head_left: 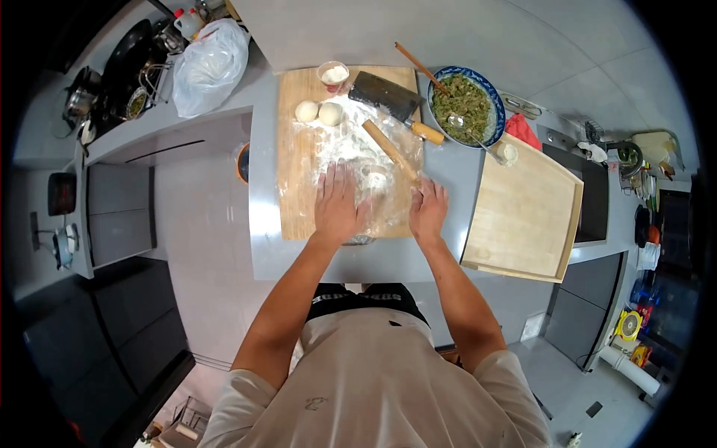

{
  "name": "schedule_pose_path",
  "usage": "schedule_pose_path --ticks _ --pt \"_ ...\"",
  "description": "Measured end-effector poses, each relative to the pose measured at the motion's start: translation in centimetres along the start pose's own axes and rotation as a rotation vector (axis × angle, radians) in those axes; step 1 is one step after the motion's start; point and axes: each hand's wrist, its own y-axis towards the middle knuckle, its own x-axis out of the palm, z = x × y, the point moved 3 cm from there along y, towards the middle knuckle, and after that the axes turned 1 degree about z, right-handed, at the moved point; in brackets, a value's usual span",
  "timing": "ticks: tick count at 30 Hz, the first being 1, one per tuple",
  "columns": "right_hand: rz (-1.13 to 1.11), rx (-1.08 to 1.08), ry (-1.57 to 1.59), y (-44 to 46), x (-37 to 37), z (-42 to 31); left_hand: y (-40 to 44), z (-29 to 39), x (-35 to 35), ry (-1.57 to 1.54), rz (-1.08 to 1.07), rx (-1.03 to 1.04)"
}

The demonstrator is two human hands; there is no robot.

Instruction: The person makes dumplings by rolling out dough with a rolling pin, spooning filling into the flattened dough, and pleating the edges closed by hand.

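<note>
My left hand (340,205) lies palm down on the floured wooden board (295,172), its fingers stretched forward and the thumb apart. Close to its thumb is a pale heap of flour (375,179); whether dough lies in it I cannot tell. A wooden rolling pin (388,148) slants across the board, its near end between the thumb and curled fingers of my right hand (429,210). Farther up sit two dough balls (318,113), a small cup of flour (334,74) and a cleaver (385,95) with a wooden handle.
Right of the board stands a blue-rimmed bowl (499,104) of green filling, with chopsticks (418,63) and a spoon (478,140). A wooden tray (519,213) holds one small pale piece (507,154) in its far corner. A white plastic bag (211,69) rests on the left counter.
</note>
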Motion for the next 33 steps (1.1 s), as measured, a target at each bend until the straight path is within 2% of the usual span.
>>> schedule_pose_path --ticks 2,9,11,13,14,16,17,19,20,25,28,31,33 --pt "0.001 0.001 -0.006 0.1 0.2 -0.2 1.3 -0.4 2.2 0.066 -0.051 -0.123" --pt "0.012 -0.023 0.002 0.0 -0.1 0.0 2.5 -0.7 1.1 0.050 -0.165 -0.165" --pt "0.011 -0.044 0.010 0.3 -0.4 0.0 1.2 -2.8 -0.2 -0.311 0.023 -0.201" --pt "-0.070 -0.090 -0.019 -0.1 -0.7 -0.5 -1.0 -6.7 -1.8 -0.564 0.353 -0.438" --pt "-0.142 -0.151 -0.049 0.1 -0.6 -1.0 -1.5 -8.1 -2.4 -0.561 0.356 -0.441" --pt "-0.167 -0.242 -0.061 -0.3 0.4 -2.9 -2.2 -9.6 -4.3 -0.284 0.471 -0.370" --pt "-0.196 -0.322 -0.080 -1.0 1.1 -4.0 -2.3 -9.8 -4.1 -0.283 0.470 -0.377" --pt "-0.214 -0.387 -0.037 -1.7 1.7 -6.2 -1.8 -9.6 -3.3 -0.135 0.282 -0.353" --pt "-0.228 -0.450 0.008 -1.9 1.7 -7.1 -1.8 -9.5 -3.1 -0.139 0.278 -0.356" --pt "-0.302 -0.412 -0.081 -3.4 2.9 -7.1 -3.6 -8.5 -2.0 0.108 0.109 -0.310" --pt "-0.299 -0.367 -0.187 -0.1 2.6 -8.6 -2.0 -9.2 -1.5 0.176 0.114 -0.326" --pt "-0.372 -0.298 -0.247 1.6 4.5 -8.1 0.7 -10.1 -1.2 0.141 0.117 -0.356" --pt "-0.382 -0.379 -0.251 -0.5 3.3 -8.1 -2.3 -8.5 -2.4 0.112 0.103 -0.280"
